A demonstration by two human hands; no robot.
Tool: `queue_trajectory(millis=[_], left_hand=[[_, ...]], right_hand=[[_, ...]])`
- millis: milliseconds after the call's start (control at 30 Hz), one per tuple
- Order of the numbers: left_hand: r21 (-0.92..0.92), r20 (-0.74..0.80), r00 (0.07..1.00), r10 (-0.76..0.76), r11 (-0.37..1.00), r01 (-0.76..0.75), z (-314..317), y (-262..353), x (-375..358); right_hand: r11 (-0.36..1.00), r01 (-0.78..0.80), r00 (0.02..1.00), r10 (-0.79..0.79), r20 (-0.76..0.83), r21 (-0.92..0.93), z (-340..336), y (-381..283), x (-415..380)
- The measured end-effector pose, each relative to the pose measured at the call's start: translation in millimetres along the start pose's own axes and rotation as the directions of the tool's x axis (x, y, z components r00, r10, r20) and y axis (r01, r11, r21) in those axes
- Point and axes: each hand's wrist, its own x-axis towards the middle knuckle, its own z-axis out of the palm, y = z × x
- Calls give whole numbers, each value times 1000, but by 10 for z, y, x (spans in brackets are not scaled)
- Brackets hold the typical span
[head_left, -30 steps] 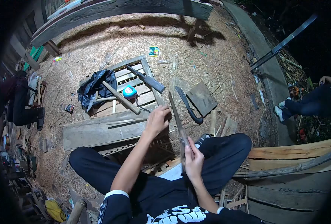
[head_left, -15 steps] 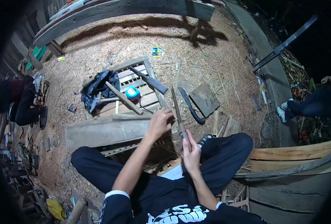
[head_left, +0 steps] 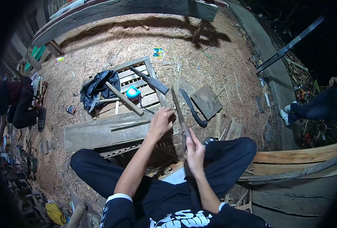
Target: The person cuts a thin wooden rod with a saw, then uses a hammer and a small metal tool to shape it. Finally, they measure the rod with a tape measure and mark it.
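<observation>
My right hand (head_left: 194, 149) is closed around a long, thin dark strip (head_left: 178, 108), which slants up and left from my lap. Left of it, my left hand (head_left: 162, 121) has curled fingers near the corner of a slatted wooden frame (head_left: 150, 70); what those fingers hold, if anything, is hidden. On the slats lie a blue tape measure (head_left: 132, 93), a wooden stick (head_left: 123, 99), a black plastic bag (head_left: 96, 90) and a wide-bladed tool (head_left: 157, 84). A curved dark tool (head_left: 193, 108) lies beside a square wooden block (head_left: 205, 102).
A grey board (head_left: 88, 136) lies before my left knee. A long beam (head_left: 130, 12) crosses the top. One person (head_left: 22, 102) crouches at the left edge; another person's leg (head_left: 309, 110) shows at right. Planks (head_left: 298, 155) lie at lower right.
The long strip's upper end has shifted slightly left. My left hand has moved slightly left and down. The thin pieces on the grey board show more clearly, and the whole view has shifted a little.
</observation>
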Motion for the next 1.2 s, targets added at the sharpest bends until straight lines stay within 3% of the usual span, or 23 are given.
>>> queue_trajectory(millis=[33,67,100,167,233,267,433,500,667,833,900,1033,1100,1167,1200], left_hand=[[9,-8,1000,-24,1000,25,-4,-9,2],[-6,-53,999,-8,1000,8,9,-2,9],[-9,-68,998,-2,1000,2,-17,26,64],[11,12,1000,-12,1000,12,-67,74,11],[1,35,999,-15,1000,15,-50,80,-26],[1,24,1000,-13,1000,13,-24,41,-33],[10,2,999,-36,999,36,-36,31,7],[-43,-15,999,-44,998,43,0,-17,23],[2,15,1000,16,1000,-16,-8,-4,-13],[2,21,1000,17,1000,-17,-13,-35,6],[-2,-28,1000,-4,1000,4,0,-26,14],[21,58,998,-25,1000,23,-20,6,-3],[-17,-19,1000,11,1000,-11,2,-17,-2],[-27,-24,999,-23,999,22,-7,17,-27],[-7,1,1000,-13,1000,13,-11,11,-17]], right_hand=[[995,94,996,-94,2,-42,-38,61,-23],[924,339,939,-344,7,-175,-109,106,-101],[770,565,814,-578,49,-297,-165,93,-128],[792,522,842,-538,43,-317,-137,169,-97],[979,179,984,-178,19,-92,9,67,114],[998,1,999,1,37,-60,23,-244,33],[998,-21,1000,22,15,-60,-188,-265,-284],[992,-125,992,125,16,-28,-190,-427,-250],[998,-7,1000,8,15,-68,-250,-259,-290],[997,-66,998,65,26,38,-47,-292,5],[998,-10,1000,12,28,-61,-219,-267,-212],[999,-27,999,26,24,32,-5,-278,73],[989,-111,994,109,25,100,-8,-296,13],[998,22,1000,-22,8,-51,-249,-99,-218],[998,-32,999,33,27,-58,-285,-210,-281]])
